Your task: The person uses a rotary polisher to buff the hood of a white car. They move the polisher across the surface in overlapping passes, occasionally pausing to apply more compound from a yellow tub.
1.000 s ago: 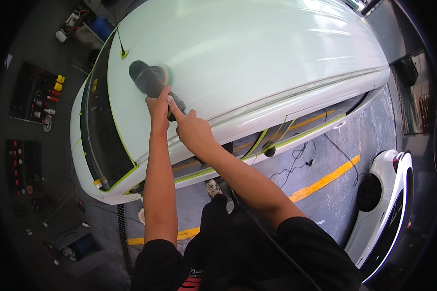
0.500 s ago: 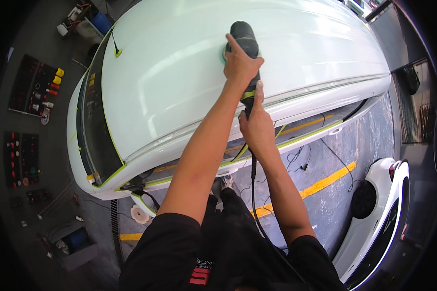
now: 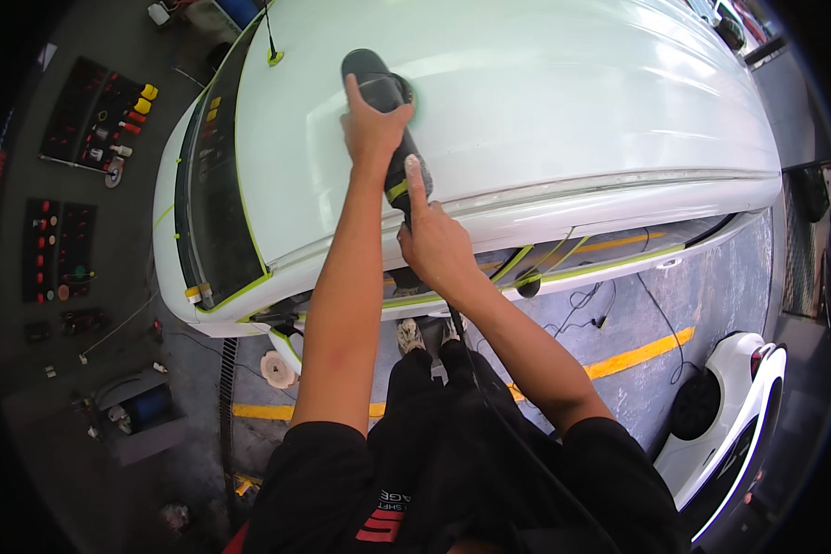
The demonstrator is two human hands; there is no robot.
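Observation:
A black corded polisher [image 3: 367, 68] with a green pad rests on the glossy white roof of a car [image 3: 563, 102]. My left hand [image 3: 375, 134] is wrapped over the polisher's head, with its fingers closed round the body. Farther back, my right hand [image 3: 439, 247] grips the rear of the handle, one finger stretched along it near a yellow-green band. The black cord [image 3: 454, 319] runs from the handle down beside my body. Most of the pad is hidden beneath the tool.
Yellow-green masking tape [image 3: 249, 231] edges the windscreen and side windows. An antenna [image 3: 272, 51] stands on the roof. Tool boards [image 3: 88, 120] line the left side. Loose cables [image 3: 577, 309] and a round pale pad [image 3: 277, 369] lie on the floor. Another white car [image 3: 720, 397] stands at right.
Both hands have moved the polisher leftward across the roof, and its head now tilts more to the left. My view has shifted slightly as well.

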